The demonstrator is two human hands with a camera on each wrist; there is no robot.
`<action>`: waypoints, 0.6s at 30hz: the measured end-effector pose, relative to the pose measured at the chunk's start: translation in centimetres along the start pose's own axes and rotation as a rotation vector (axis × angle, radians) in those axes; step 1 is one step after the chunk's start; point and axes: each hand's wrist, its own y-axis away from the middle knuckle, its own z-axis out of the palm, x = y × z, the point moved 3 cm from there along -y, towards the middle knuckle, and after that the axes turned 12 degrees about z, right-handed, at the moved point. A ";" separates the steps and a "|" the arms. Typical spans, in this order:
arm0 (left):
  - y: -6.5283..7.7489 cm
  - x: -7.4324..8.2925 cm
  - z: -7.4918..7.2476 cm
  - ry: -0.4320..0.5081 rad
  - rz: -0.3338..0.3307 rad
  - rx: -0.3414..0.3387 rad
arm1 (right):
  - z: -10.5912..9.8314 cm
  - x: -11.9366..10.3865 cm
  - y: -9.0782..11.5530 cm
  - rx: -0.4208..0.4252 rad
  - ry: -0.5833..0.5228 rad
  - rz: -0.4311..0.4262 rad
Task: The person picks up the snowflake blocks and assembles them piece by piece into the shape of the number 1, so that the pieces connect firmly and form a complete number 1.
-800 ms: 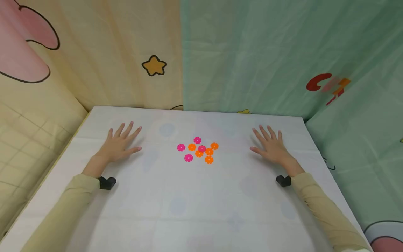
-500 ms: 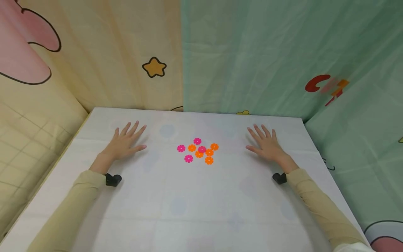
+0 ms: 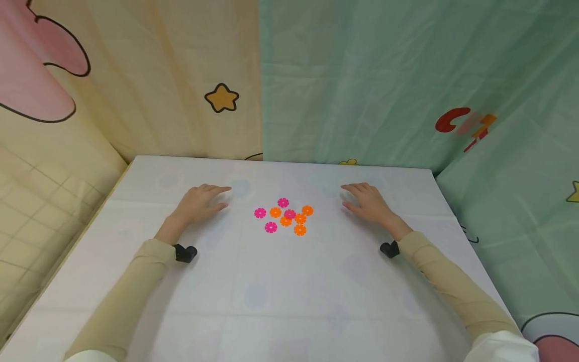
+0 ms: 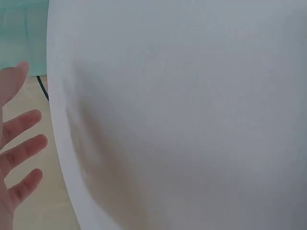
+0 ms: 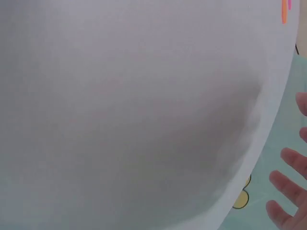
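We see pink discs [image 3: 270,227] and orange discs [image 3: 300,230] lying in a loose cluster on the table [image 3: 271,281], one pink overlapping an orange, central enough to sit between both hands. The left hand [image 3: 196,203] and right hand [image 3: 370,203], empty and not touching the discs, point inward, fingers loosely extended, thumbs apart from them, probably angled to face the discs. Shadows suggest both hands hover, though with the wrist views cropped we cannot be sure.
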 end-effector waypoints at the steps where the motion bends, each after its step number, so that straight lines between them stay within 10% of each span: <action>1: -0.3 0.2 0.1 0.018 -0.008 0.002 | 0.2 -0.3 -0.1 -0.014 -0.008 0.009; 18: -4.4 4.0 3.4 0.383 -0.250 -0.009 | 3.2 -4.5 -2.5 -0.151 -0.339 0.138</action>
